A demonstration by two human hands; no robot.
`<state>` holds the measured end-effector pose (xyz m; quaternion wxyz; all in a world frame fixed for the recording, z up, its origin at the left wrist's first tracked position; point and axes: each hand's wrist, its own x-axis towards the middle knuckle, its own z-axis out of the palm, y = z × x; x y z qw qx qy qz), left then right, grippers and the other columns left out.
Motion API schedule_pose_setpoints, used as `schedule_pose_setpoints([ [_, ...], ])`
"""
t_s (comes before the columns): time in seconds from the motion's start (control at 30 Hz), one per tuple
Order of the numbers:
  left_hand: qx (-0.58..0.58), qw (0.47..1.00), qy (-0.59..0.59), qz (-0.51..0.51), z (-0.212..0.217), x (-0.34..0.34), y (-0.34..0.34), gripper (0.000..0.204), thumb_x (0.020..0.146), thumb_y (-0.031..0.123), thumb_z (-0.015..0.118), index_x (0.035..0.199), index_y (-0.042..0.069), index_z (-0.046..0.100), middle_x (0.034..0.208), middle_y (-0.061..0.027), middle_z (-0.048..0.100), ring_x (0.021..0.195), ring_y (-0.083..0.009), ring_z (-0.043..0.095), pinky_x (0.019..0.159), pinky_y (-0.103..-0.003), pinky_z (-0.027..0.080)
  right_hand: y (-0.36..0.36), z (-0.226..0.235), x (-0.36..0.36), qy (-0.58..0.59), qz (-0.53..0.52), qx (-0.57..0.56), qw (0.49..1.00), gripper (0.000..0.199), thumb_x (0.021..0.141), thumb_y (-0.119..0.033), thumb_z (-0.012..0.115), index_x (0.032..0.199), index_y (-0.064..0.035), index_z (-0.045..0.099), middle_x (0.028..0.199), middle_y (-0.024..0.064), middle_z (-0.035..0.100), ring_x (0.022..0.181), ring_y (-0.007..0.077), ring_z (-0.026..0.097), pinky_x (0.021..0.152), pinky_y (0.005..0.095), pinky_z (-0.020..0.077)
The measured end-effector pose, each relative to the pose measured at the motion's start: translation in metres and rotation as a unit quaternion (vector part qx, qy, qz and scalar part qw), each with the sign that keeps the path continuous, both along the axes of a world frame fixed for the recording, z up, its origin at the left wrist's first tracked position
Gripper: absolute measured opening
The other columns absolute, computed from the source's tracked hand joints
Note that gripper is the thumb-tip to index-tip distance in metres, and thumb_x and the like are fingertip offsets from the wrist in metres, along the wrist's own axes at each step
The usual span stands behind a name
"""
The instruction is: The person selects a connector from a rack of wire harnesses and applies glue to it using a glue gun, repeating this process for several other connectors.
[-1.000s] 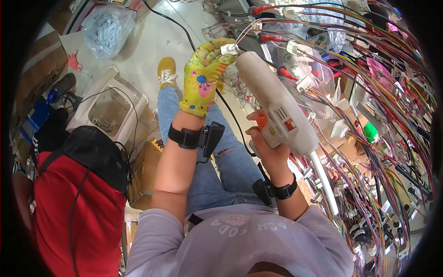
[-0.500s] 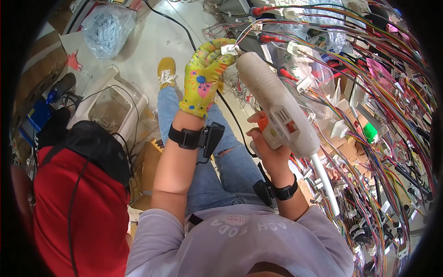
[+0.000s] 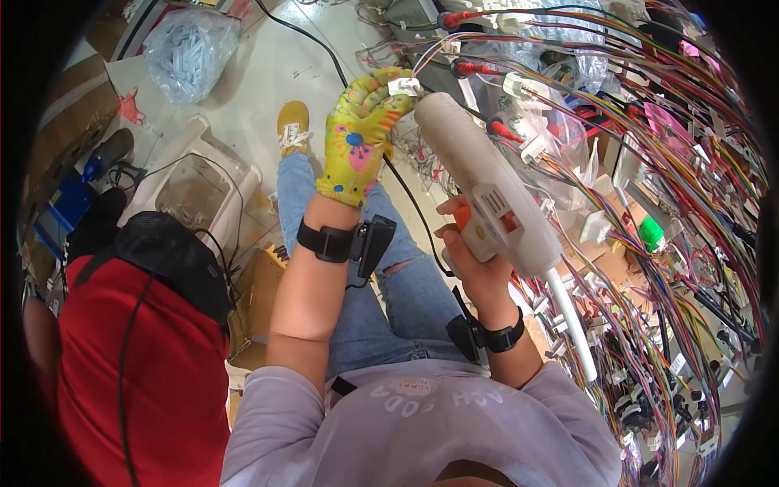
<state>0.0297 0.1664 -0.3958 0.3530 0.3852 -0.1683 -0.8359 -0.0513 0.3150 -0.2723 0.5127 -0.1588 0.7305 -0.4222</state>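
Note:
My left hand [image 3: 357, 138], in a yellow flowered glove, pinches a small white connector [image 3: 403, 86] with thin wires running off it to the upper right. My bare right hand [image 3: 479, 264] is wrapped round the handle of a whitish hot glue gun [image 3: 495, 195], its fingers at the orange trigger [image 3: 462, 217]. The gun's far end sits close to the connector; whether its nozzle touches it is hidden. A white glue stick [image 3: 572, 325] sticks out of the gun's back end, toward me.
Bundles of coloured wires [image 3: 682, 154] with white connectors and red-capped plugs [image 3: 471, 68] crowd the right side. At the left are a beige plastic stool [image 3: 166, 174], a bag of white sticks [image 3: 191, 57] and a person in red [image 3: 146, 357]. A black cable [image 3: 320, 49] crosses the floor.
Both hands, the glue gun and the connector stay almost in place. The person in red at my left has shifted very slightly.

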Motion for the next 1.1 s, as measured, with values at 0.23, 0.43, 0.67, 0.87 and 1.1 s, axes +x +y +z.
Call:
schedule_pose_setpoints([
  [0.23, 0.047, 0.999, 0.001, -0.011, -0.005, 0.003, 0.001, 0.03, 0.088, 0.01, 0.058, 0.117, 0.004, 0.057, 0.098, -0.004, 0.063, 0.087, -0.0101, 0.059, 0.068, -0.02, 0.047, -0.004, 0.001, 0.001, -0.026, -0.038, -0.024, 0.999, 0.048, 0.079, 0.008, 0.056, 0.124, -0.0018, 0.043, 0.111, 0.0121, 0.052, 0.103, 0.0218, 0.053, 0.074, 0.0327, 0.0513],
  [0.43, -0.035, 0.99, -0.097, -0.097, -0.024, 0.013, 0.012, 0.03, 0.091, 0.025, 0.054, 0.114, 0.006, 0.059, 0.092, -0.0001, 0.061, 0.072, -0.0074, 0.054, 0.059, -0.022, 0.042, 0.005, -0.006, 0.001, -0.019, -0.008, -0.005, 1.0, 0.049, 0.077, 0.008, 0.056, 0.123, -0.001, 0.043, 0.111, 0.013, 0.052, 0.103, 0.0229, 0.053, 0.074, 0.0329, 0.0513],
  [0.67, -0.136, 0.976, -0.155, -0.065, -0.058, 0.011, 0.024, 0.027, 0.09, 0.022, 0.052, 0.107, 0.003, 0.06, 0.085, -0.0026, 0.058, 0.065, -0.011, 0.049, 0.058, -0.024, 0.04, 0.012, -0.015, 0.002, -0.017, -0.013, 0.0, 1.0, 0.048, 0.077, 0.009, 0.055, 0.122, -0.0009, 0.043, 0.109, 0.0132, 0.052, 0.102, 0.023, 0.053, 0.073, 0.0328, 0.0511],
  [0.87, 0.295, 0.955, 0.019, -0.01, -0.032, 0.007, 0.008, 0.029, 0.09, 0.017, 0.049, 0.11, -0.002, 0.058, 0.081, -0.0044, 0.055, 0.062, -0.0113, 0.046, 0.058, -0.024, 0.04, 0.017, -0.017, 0.001, -0.045, -0.01, -0.009, 0.999, 0.046, 0.076, 0.011, 0.055, 0.119, -0.0019, 0.045, 0.109, 0.0122, 0.052, 0.102, 0.0231, 0.053, 0.074, 0.0321, 0.0508],
  [1.1, 0.312, 0.949, 0.048, 0.002, -0.035, 0.004, 0.007, 0.031, 0.091, 0.017, 0.049, 0.112, -0.005, 0.056, 0.083, -0.0057, 0.056, 0.065, -0.0112, 0.045, 0.06, -0.023, 0.04, 0.014, -0.015, 0.0, -0.031, 0.006, -0.004, 1.0, 0.045, 0.077, 0.011, 0.055, 0.119, -0.0024, 0.045, 0.108, 0.0118, 0.053, 0.102, 0.0222, 0.054, 0.073, 0.0315, 0.0506],
])
